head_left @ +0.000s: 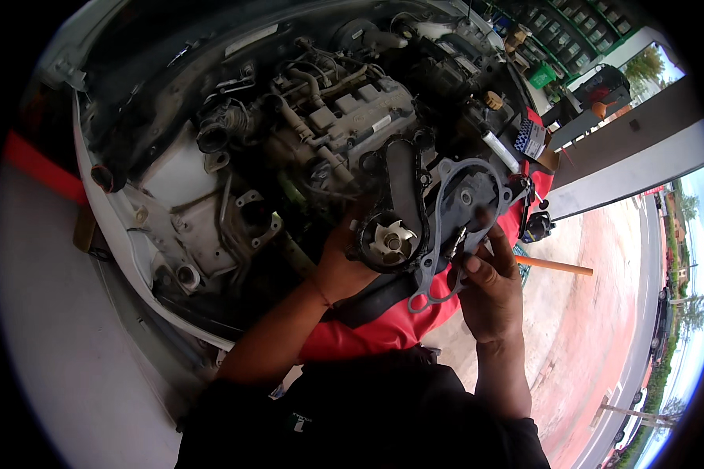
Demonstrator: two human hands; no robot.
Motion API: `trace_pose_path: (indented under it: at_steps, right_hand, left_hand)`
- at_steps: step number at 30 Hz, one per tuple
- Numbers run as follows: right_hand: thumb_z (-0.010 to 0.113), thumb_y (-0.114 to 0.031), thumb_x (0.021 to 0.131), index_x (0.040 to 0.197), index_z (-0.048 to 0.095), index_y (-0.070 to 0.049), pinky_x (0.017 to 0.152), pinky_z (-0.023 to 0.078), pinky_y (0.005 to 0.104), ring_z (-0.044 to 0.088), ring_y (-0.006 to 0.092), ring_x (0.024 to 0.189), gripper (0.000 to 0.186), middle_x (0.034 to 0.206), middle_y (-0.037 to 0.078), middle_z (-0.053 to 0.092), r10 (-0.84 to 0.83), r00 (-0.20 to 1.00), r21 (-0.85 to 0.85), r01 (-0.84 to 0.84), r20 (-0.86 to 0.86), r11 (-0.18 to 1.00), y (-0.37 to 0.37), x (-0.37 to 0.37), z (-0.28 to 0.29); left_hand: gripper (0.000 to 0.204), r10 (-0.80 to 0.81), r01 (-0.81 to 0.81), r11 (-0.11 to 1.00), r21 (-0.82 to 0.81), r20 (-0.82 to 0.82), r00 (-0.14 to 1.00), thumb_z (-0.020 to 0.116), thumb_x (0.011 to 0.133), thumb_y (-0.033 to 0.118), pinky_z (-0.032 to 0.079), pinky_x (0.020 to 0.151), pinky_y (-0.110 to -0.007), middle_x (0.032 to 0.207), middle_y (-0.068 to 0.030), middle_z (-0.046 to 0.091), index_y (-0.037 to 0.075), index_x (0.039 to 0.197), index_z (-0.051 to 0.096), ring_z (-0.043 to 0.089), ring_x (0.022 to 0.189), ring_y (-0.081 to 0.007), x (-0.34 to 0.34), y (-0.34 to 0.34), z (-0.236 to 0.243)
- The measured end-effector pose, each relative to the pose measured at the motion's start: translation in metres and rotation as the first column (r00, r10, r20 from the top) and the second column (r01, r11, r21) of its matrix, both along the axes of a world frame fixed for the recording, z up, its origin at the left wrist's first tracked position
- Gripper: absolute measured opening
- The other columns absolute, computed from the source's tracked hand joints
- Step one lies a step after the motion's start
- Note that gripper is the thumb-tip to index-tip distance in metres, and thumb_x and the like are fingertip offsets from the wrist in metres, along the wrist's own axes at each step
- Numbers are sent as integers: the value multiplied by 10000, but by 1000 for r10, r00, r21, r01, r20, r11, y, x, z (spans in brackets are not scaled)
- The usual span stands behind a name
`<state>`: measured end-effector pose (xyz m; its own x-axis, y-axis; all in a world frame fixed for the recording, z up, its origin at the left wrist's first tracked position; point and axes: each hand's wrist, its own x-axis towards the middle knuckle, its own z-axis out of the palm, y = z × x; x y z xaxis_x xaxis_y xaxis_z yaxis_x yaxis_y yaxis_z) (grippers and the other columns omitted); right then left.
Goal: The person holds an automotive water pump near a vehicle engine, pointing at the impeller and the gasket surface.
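My left hand [340,262] grips a black metal pump housing [403,168] from the left, its fingers mostly hidden behind it. A silver vaned impeller [393,242] sits in the round lower end of the housing. My right hand [489,277] is closed on a thin grey looped gasket [424,301], thumb in front, at the right side of the housing. A dark part with a round boss [466,198] shows inside the gasket's loop, and a small shiny piece [459,241] lies by my thumb, too small to make out. Both pieces are held over the open engine bay.
The engine [356,113] fills the bay ahead. A red fender cover [375,332] drapes the near edge. On the right are an orange handle [555,264], a checked box [530,139] and a dark object [538,228]. Green shelving [571,35] stands behind, and a road with parked cars runs at far right.
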<state>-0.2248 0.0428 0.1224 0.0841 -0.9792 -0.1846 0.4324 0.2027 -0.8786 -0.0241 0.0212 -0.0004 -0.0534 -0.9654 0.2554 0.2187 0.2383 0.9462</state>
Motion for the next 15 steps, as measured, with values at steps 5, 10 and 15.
trace_pose_path:
  at_steps: [5,10,15]
  right_hand:
    - [856,-73,828,1571,408,-52,791,494,278,635,155,877,868,1037,58,694,27,999,-82,-29,-18,996,13,1,6]
    - [893,-85,794,1560,411,-33,844,543,338,693,225,950,906,1158,121,717,65,978,-366,-136,-199,921,4,-32,36]
    - [923,-113,749,1539,465,-56,686,553,322,684,190,777,915,918,114,701,107,931,-344,-233,-349,910,-1,-44,70]
  left_hand:
    - [858,-21,28,995,-91,82,996,867,808,79,510,1051,-333,1287,-102,683,3,1524,399,665,1161,-179,2,5,7]
    - [934,-277,270,960,-78,-98,956,873,763,36,470,1112,-371,1338,-105,667,18,1551,372,632,1240,-207,16,-1,15]
    - [836,-545,529,838,-132,-218,809,846,769,12,472,1103,-375,1422,-139,615,-25,1502,443,600,1282,-203,50,-2,5]
